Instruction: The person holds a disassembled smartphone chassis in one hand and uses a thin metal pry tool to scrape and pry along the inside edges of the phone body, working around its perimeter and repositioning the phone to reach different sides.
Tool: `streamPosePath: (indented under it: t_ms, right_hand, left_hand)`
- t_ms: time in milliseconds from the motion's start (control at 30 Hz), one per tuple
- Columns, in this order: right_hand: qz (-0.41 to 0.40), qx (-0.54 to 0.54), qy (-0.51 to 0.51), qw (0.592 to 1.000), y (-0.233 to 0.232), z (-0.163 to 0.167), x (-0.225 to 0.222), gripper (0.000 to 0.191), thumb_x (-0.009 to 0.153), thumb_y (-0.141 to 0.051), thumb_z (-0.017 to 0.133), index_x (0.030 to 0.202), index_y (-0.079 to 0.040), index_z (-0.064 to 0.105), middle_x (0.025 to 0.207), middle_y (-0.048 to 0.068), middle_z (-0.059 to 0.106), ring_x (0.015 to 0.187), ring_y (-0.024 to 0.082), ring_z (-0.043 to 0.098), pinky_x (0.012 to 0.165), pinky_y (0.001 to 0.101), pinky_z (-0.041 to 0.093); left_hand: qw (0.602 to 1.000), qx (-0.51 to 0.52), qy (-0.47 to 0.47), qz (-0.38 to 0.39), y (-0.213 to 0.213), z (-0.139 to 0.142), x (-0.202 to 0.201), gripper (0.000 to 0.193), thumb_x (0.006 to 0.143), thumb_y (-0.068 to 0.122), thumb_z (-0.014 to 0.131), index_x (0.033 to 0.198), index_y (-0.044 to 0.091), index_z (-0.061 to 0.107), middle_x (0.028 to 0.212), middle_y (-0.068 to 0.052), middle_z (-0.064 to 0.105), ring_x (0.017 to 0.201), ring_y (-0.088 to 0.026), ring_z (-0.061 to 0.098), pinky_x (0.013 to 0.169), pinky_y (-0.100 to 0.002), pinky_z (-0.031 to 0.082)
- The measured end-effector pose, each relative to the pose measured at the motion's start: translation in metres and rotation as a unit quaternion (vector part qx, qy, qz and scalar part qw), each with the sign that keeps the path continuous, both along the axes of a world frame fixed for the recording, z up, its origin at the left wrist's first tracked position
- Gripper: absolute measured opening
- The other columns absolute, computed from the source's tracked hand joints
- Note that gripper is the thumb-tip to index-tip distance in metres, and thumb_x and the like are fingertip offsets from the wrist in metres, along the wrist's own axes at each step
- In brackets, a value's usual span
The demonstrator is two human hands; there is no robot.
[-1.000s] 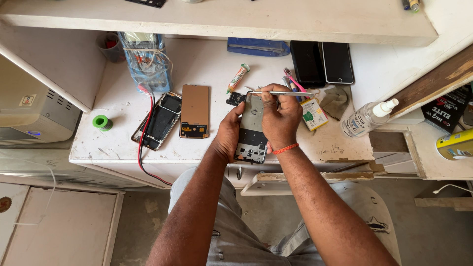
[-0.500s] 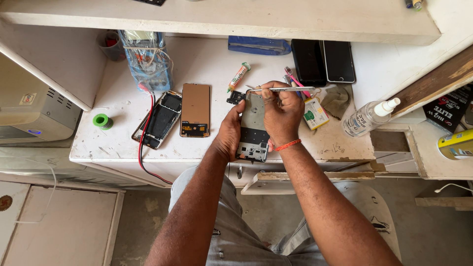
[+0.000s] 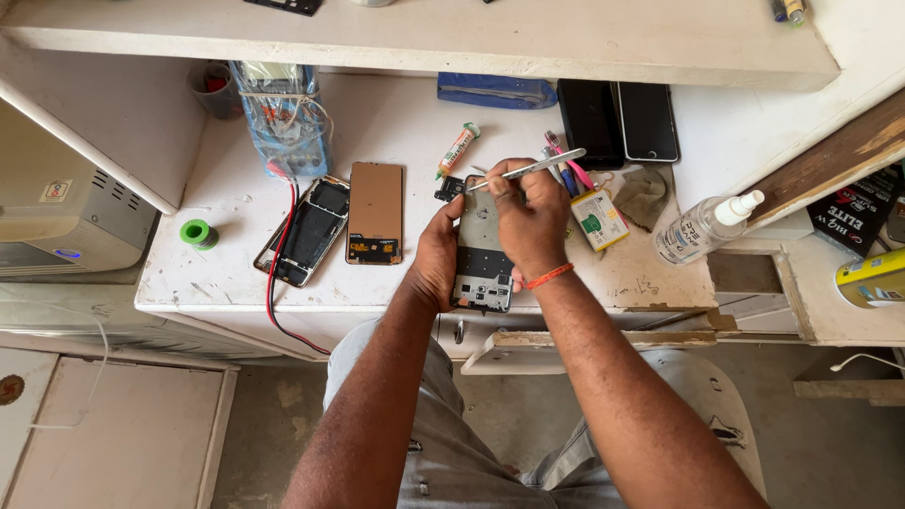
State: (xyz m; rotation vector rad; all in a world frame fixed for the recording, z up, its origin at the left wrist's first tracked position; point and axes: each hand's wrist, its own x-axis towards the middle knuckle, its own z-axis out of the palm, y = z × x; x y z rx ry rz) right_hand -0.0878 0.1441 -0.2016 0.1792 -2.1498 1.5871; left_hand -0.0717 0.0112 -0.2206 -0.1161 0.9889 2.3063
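Note:
My left hand [image 3: 435, 256] grips the left edge of a grey opened phone frame [image 3: 484, 271], holding it above the front of the white bench [image 3: 405, 132]. My right hand [image 3: 530, 215] covers the frame's upper right and pinches metal tweezers [image 3: 530, 168], whose tips point left at the frame's top edge. An orange band sits on my right wrist. A small black part [image 3: 448, 188] lies just beyond the frame's top left corner.
On the bench lie an opened phone body [image 3: 308, 229] with red and black wires, a brown screen panel [image 3: 374, 211], a green tape roll [image 3: 198, 233], a syringe tube [image 3: 458, 150], two dark phones [image 3: 617, 122], a spray bottle [image 3: 702, 226] and a blue multimeter [image 3: 283, 118].
The tweezers' tips have shifted slightly along the frame's top edge. Both hands stay on the frame in nearly the same place.

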Motion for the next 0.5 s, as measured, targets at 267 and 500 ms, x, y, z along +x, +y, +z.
streamPosePath:
  t_ms: [267, 500]
  right_hand:
    - [0.021, -0.118, 0.035, 0.992, 0.009, -0.028, -0.003, 0.004, 0.104, -0.004, 0.067, 0.108, -0.003, 0.066, 0.094, 0.004, 0.074, 0.081, 0.004, 0.062, 0.073, 0.0193, 0.052]
    - [0.020, -0.103, 0.062, 0.993, 0.010, -0.037, -0.003, 0.009, 0.104, -0.011, 0.068, 0.109, -0.004, 0.066, 0.096, 0.002, 0.074, 0.085, 0.003, 0.066, 0.075, 0.0184, 0.054]
  left_hand:
    - [1.000, 0.003, 0.009, 0.001, 0.006, -0.020, -0.004, 0.072, 0.095, 0.062, 0.047, 0.129, 0.000, 0.061, 0.104, -0.022, 0.074, 0.083, -0.029, 0.077, 0.071, -0.041, 0.067]
    - [1.000, -0.004, 0.011, -0.003, 0.006, -0.028, -0.003, 0.075, 0.093, 0.064, 0.047, 0.129, 0.000, 0.061, 0.104, -0.021, 0.075, 0.083, -0.029, 0.077, 0.070, -0.042, 0.067]
